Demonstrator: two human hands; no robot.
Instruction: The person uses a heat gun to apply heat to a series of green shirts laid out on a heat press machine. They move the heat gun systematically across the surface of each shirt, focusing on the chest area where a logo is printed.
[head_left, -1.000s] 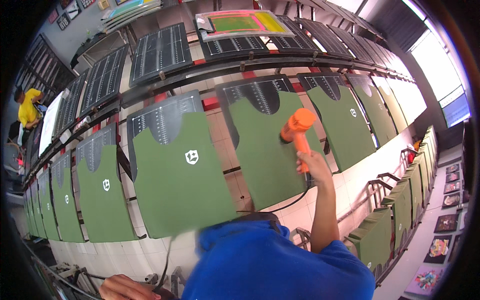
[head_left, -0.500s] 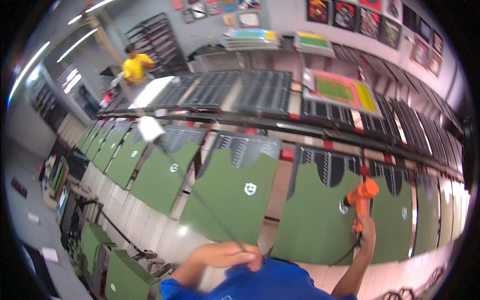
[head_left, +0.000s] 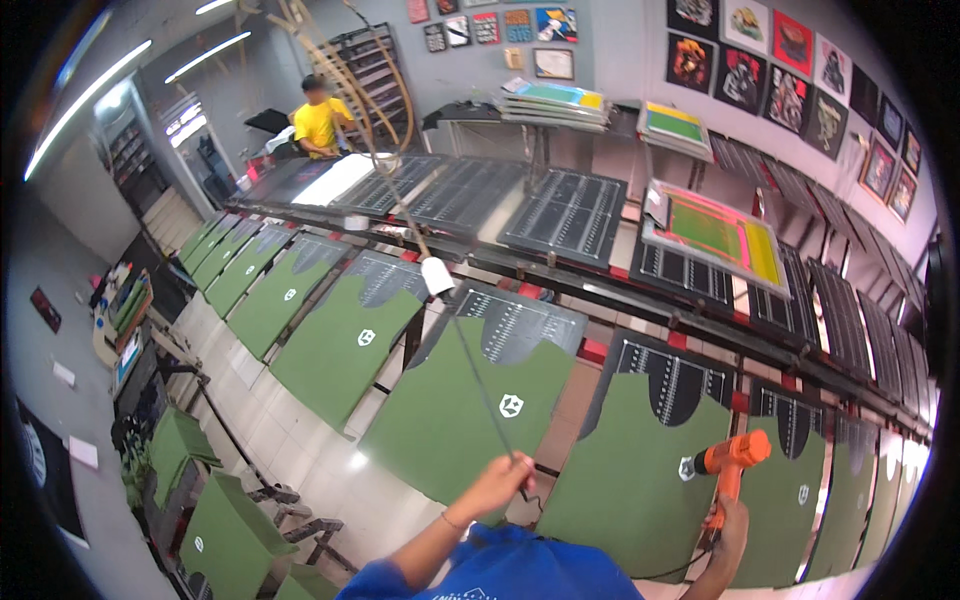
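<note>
My right hand (head_left: 730, 525) is closed around the handle of an orange heat gun (head_left: 742, 455). Its dark nozzle faces left, over a small white emblem (head_left: 687, 469) on a green shirt panel (head_left: 635, 490); whether it touches cannot be made out. My left hand (head_left: 505, 480) grips a dark power cord (head_left: 478, 375), which slants up to a white plug socket (head_left: 437, 276) hanging from a pale cable. Another green panel (head_left: 450, 420) with a white emblem lies on a dark board beneath this cord.
More green panels on boards (head_left: 345, 345) line the bench both ways. Behind the bench rail (head_left: 600, 278) are dark lined boards (head_left: 565, 210) and a colourful framed screen (head_left: 715, 235). A person in yellow (head_left: 318, 125) stands far left. Draped green pieces (head_left: 225, 530) hang at lower left.
The view has shifted, so the bench sits lower. My left hand has risen with the cord, and the socket appears farther right. The heat gun remains in my right hand near the emblem.
</note>
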